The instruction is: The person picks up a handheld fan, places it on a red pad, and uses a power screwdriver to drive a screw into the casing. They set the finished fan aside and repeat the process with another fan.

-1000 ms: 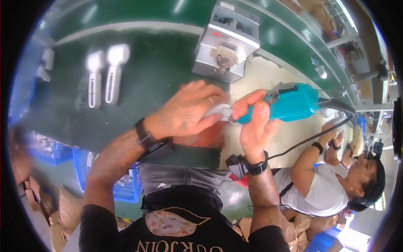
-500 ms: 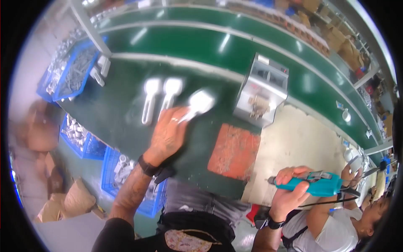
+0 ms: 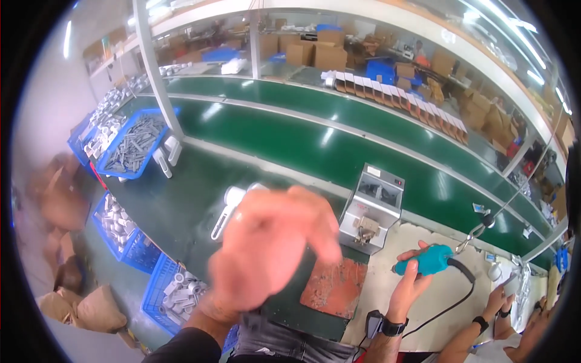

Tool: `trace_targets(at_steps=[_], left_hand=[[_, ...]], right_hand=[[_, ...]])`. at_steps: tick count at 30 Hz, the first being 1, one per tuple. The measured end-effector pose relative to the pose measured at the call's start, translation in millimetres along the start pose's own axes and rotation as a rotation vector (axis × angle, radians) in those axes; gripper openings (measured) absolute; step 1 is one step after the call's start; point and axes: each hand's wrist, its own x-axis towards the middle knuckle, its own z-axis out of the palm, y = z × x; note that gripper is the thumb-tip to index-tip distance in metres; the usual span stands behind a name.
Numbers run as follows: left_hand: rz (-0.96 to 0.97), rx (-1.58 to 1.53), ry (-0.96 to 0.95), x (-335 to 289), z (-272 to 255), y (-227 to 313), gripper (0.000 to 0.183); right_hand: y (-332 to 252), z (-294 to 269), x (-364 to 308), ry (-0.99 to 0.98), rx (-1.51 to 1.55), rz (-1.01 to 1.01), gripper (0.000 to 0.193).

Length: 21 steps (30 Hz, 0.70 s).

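My left hand (image 3: pixel 266 242) is raised close to the view, slightly blurred. Its fingers arch loosely apart toward the right, and nothing shows in them. Below it on the dark green table (image 3: pixel 187 199) lies a white long-handled plastic part (image 3: pixel 225 212); a second one is mostly hidden behind the hand. At the right, my right hand (image 3: pixel 410 284) is closed around a teal electric screwdriver (image 3: pixel 433 260), its bit end pointing left. A metal hook and a black cable join its rear end. A worn red-orange mat (image 3: pixel 334 287) lies between the hands.
Beyond the mat stands a grey metal screw feeder (image 3: pixel 372 209). Blue crates (image 3: pixel 151 290) of white and grey parts line the left side. A green conveyor (image 3: pixel 272 127) runs along the back. A co-worker's hands (image 3: pixel 499 302) are at far right, beside a pale board (image 3: pixel 417 314).
The view has tilted up, showing more background. My left hand has left the white parts and risen toward the view. The screwdriver is now turned with its rear end upward toward the hook.
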Motion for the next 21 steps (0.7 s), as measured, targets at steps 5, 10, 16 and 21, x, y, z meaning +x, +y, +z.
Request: trace_targets(at_steps=[5, 10, 16, 21], left_hand=[[0.052, -0.348, 0.115, -11.7, 35.4, 37.3, 0.028], [0.067, -0.366, 0.168, -1.3, 29.8, 4.3, 0.029], [0.113, -0.352, 0.157, -0.2, 10.4, -8.7, 0.031], [0.148, -0.305, 0.137, 4.2, 2.8, -15.0, 0.033]], right_hand=[[32.5, 1.0, -13.8, 0.120, -0.106, -0.091, 0.065], [36.7, 7.4, -20.8, 0.235, -0.214, -0.232, 0.074], [46.7, 10.1, -21.8, 0.291, -0.341, -0.221, 0.080], [42.1, 14.9, -21.8, 0.328, -0.348, -0.212, 0.080]])
